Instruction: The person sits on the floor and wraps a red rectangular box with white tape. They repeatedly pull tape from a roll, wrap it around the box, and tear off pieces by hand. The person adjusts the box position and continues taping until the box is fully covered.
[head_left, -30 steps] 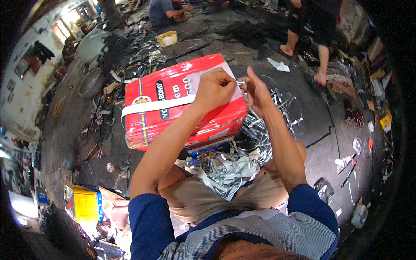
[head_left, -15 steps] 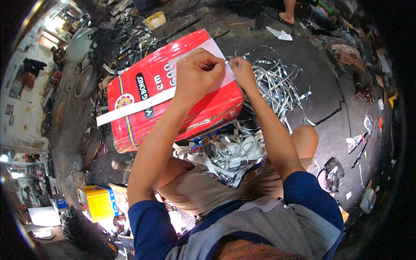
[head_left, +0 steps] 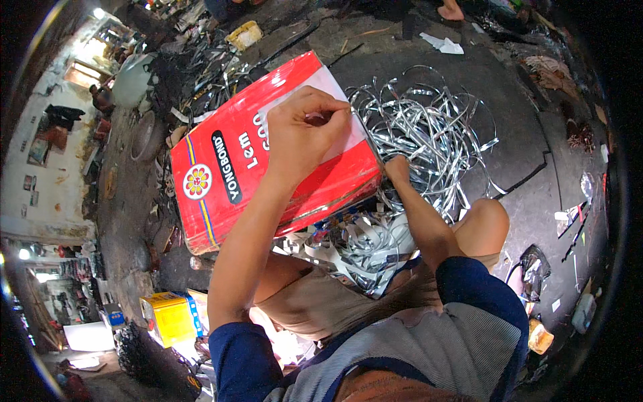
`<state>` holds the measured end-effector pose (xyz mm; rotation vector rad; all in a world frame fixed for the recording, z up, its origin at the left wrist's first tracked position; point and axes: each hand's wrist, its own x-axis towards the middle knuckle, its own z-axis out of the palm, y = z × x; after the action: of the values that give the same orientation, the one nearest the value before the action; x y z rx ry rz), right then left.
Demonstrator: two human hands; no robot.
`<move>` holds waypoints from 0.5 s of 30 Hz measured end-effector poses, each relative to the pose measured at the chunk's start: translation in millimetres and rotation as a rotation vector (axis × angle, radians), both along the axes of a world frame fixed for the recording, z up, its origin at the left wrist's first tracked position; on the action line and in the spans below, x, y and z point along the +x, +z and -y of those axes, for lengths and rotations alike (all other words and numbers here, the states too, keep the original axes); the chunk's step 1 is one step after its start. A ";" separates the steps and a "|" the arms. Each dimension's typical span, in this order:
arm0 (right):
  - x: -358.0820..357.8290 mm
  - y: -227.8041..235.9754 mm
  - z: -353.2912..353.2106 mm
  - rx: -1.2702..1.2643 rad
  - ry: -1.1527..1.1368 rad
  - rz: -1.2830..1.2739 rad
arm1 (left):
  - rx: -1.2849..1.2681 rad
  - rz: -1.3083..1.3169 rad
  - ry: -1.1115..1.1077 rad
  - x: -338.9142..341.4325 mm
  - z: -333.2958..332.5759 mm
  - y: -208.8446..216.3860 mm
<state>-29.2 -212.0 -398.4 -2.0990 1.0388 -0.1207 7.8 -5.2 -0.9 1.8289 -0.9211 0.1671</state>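
A large red box-shaped tin (head_left: 328, 175) with a pale panel lies tilted in front of my crossed legs. My left hand (head_left: 309, 127) rests over its top face, thumb and fingertips pinched together by the right edge. Whatever is in that pinch is too small to make out. Lower down, my right hand (head_left: 398, 169) is closed beside the tin's right side, its fingertips hidden. A tangled heap of shiny silver strips (head_left: 435, 137) spreads just beyond it. More white and silver strips (head_left: 368, 244) are bunched between the tin and my lap.
A yellow box (head_left: 167, 318) stands at lower left. Scraps and dark strips litter the far left floor, near a yellow container (head_left: 244, 35). White crumpled paper (head_left: 442, 44) lies at the back. Another person's foot (head_left: 451, 11) shows at the top right. A black plastic bag (head_left: 534, 271) sits right of my knee.
My right hand has moved down and toward me along the tin's side, away from my left hand. The white strip that lay across the tin no longer shows there. My left hand stays pinched.
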 end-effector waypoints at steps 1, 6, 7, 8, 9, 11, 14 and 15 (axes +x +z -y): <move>-6.8 -6.5 0.4 0.025 -0.043 -0.044 | -0.002 -0.026 -0.003 -1.3 1.5 -1.6; -20.8 24.2 0.9 0.035 0.037 -0.107 | 0.033 -0.027 0.027 -1.9 -3.8 3.1; -27.8 26.3 1.4 0.033 0.017 -0.095 | 0.025 -0.019 0.008 -1.6 -3.4 3.1; -31.0 24.8 2.4 0.034 -0.003 -0.079 | 0.020 -0.007 -0.010 -0.4 -3.7 1.8; -31.3 23.9 5.1 0.011 -0.008 -0.142 | 0.015 0.005 -0.028 0.9 -4.1 1.3; -35.3 17.1 8.3 -0.017 0.016 -0.140 | 0.013 0.035 -0.051 1.9 -3.8 0.8; -34.8 3.4 12.3 -0.059 0.009 -0.152 | 0.077 0.173 -0.071 1.2 -4.6 5.4; -35.5 0.6 15.9 -0.064 0.005 -0.179 | 0.107 0.238 -0.077 0.9 -3.9 8.3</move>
<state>-64.7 -227.9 -397.9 -2.2020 1.1479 0.0379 8.6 -1.3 7.3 1.8955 -1.1849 0.2972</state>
